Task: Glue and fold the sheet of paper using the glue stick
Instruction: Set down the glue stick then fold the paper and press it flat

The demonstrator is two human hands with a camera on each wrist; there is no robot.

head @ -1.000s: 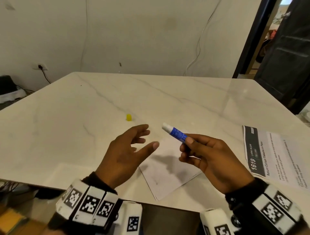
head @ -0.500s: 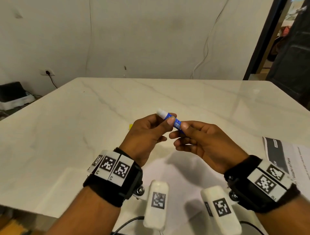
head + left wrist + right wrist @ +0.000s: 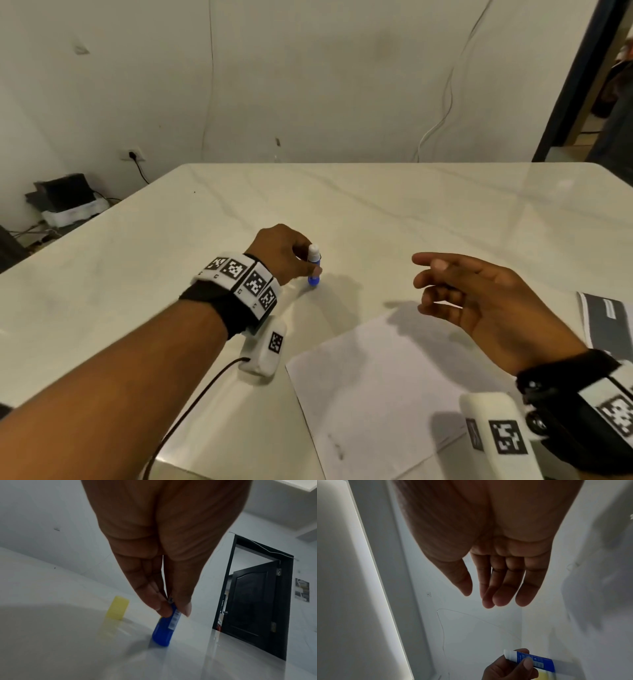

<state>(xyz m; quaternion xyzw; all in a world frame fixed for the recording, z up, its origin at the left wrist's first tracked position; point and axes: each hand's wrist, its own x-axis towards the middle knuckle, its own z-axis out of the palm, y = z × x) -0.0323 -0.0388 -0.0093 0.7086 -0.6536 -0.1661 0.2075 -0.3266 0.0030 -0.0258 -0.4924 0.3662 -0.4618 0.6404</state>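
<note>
Marble table (image 3: pixel 428 212); left hand (image 3: pixel 277 253) stands glue stick (image 3: pixel 313 265) upright beyond paper (image 3: pixel 387 387).

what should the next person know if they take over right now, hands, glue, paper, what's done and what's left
Left hand: pinches the glue stick, standing it upright on the table, base down, glue end up and uncapped.
Right hand: open, holds nothing, hovers above the far corner of the paper.
Yellow cap: stands on the table just beyond the glue stick.
Paper lies flat and unfolded at the near edge.
Done: whether glue is already on it cannot be told.
Left: fold the paper, press it, recap the glue.
</note>
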